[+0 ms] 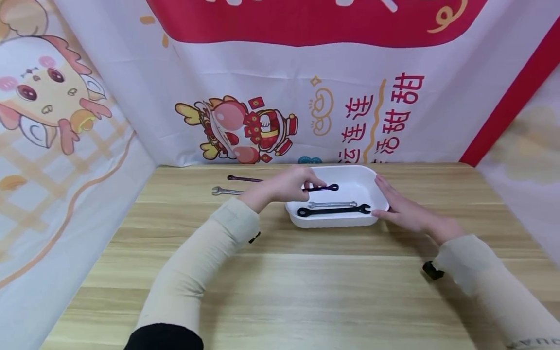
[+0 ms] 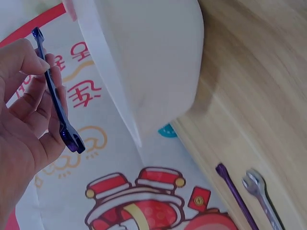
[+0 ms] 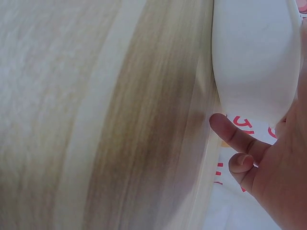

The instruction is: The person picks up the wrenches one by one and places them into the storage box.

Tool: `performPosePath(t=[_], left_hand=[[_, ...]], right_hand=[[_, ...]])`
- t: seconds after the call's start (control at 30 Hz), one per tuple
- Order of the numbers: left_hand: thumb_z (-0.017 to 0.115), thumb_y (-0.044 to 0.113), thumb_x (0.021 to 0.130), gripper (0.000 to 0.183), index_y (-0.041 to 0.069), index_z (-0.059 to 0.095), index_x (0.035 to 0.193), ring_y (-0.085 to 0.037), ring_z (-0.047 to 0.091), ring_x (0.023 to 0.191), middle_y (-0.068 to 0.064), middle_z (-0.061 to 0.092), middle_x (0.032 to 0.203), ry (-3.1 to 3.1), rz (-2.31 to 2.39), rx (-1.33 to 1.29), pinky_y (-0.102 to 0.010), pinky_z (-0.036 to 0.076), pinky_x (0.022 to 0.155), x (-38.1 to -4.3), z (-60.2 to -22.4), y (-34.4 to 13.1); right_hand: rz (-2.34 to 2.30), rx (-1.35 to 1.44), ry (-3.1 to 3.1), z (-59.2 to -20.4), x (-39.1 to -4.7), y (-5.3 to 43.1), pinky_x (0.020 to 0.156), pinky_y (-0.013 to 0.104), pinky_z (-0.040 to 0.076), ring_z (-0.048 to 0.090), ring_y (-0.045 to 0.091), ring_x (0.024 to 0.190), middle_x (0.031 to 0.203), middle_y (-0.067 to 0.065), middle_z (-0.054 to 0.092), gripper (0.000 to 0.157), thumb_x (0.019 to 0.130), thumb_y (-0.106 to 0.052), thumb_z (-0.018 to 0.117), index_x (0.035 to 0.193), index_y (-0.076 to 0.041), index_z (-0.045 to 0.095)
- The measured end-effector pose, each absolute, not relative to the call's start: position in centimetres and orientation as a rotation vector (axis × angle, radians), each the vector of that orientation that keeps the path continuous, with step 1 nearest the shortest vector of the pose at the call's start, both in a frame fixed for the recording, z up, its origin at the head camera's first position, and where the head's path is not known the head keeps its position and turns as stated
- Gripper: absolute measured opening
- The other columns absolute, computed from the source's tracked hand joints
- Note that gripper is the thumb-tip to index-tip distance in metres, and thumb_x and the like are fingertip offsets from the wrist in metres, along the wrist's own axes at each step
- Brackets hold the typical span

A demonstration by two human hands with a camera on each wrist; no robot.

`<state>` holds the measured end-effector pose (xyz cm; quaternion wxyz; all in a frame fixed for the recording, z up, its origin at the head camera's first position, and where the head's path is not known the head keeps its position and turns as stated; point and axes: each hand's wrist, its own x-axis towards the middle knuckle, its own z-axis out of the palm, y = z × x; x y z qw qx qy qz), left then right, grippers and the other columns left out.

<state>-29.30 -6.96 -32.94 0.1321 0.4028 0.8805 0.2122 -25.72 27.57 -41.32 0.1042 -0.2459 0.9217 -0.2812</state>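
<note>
The left hand (image 1: pixel 294 184) is over the left part of a white tray (image 1: pixel 334 223), just right of the middle of the head frame, and pinches a dark purple wrench (image 2: pixel 54 91) between its thumb and bent fingers. In the left wrist frame this wrench runs from the upper left down toward the middle left, both ends jutting past the hand. In the head frame its ring end points right, above the tray's inside.

The right hand (image 1: pixel 404 211) lies at the tray's right end, its fingers extended along the rim and its thumb at the near corner. The right wrist frame shows 1 straight digit and 1 bent digit beside the tray's end.

In the tray, 2 more wrenches lie side by side near the lower wall: a small silver wrench (image 1: pixel 333 204) and, below it in the frame, a larger black wrench (image 1: pixel 334 211). Left of the tray, a thin purple wrench (image 1: pixel 245 179) and a silver open-ended wrench (image 1: pixel 229 191) lie on the wood-grain bench (image 1: pixel 315 291), both partly hidden by the left arm.

Behind, a white cloth (image 1: pixel 153 73) carries a cartoon figure (image 1: pixel 232 129) and red lettering (image 1: pixel 395 116).
</note>
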Motion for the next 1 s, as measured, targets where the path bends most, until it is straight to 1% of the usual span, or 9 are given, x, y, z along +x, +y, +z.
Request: performPosePath(t=[0.2, 0.47, 0.7, 1.0], left_hand=[[0.067, -0.005, 0.089, 0.05, 0.013, 0.068, 0.136, -0.017, 0.057, 0.094, -0.008, 0.068, 0.118, 2.512, 0.625, 1.133, -0.026, 0.049, 0.076, -29.2, -33.9, -5.8], [0.066, -0.006, 0.087, 0.051, 0.012, 0.068, 0.135, -0.015, 0.059, 0.09, -0.006, 0.068, 0.115, 2.515, 0.593, 1.196, -0.024, 0.049, 0.075, -29.8, -34.2, -3.3], [0.066, -0.008, 0.087, 0.052, 0.011, 0.069, 0.135, -0.015, 0.058, 0.088, -0.004, 0.068, 0.115, 2.521, 0.59, 1.185, -0.023, 0.05, 0.074, -30.3, -34.9, -1.9], [0.066, -0.01, 0.086, 0.051, 0.01, 0.069, 0.133, -0.012, 0.061, 0.102, -0.006, 0.069, 0.122, 2.536, 0.579, 1.188, -0.018, 0.049, 0.084, -31.1, -36.3, -0.8]], right_hand=[[-0.831, -0.735, 2.713, -41.6, -25.5, 27.1, 0.118, 0.066, 0.011, 0.001, 0.049, 0.151, 0.169, 0.014, -0.012, 0.094, 0.103, -0.034, 0.062, 0.164, -0.005, -0.003], [-0.81, -0.689, 2.717, -41.2, -25.4, 27.4, 0.117, 0.067, 0.012, 0.0, 0.048, 0.152, 0.169, 0.01, -0.014, 0.093, 0.104, -0.033, 0.06, 0.164, -0.009, -0.007], [-0.811, -0.703, 2.718, -41.1, -25.6, 27.6, 0.117, 0.067, 0.012, -0.001, 0.047, 0.152, 0.169, 0.013, -0.014, 0.093, 0.104, -0.035, 0.06, 0.164, -0.007, -0.006], [-0.839, -0.728, 2.718, -41.2, -25.6, 27.6, 0.117, 0.066, 0.011, -0.002, 0.046, 0.152, 0.169, 0.014, -0.013, 0.093, 0.104, -0.034, 0.06, 0.164, -0.006, -0.005]])
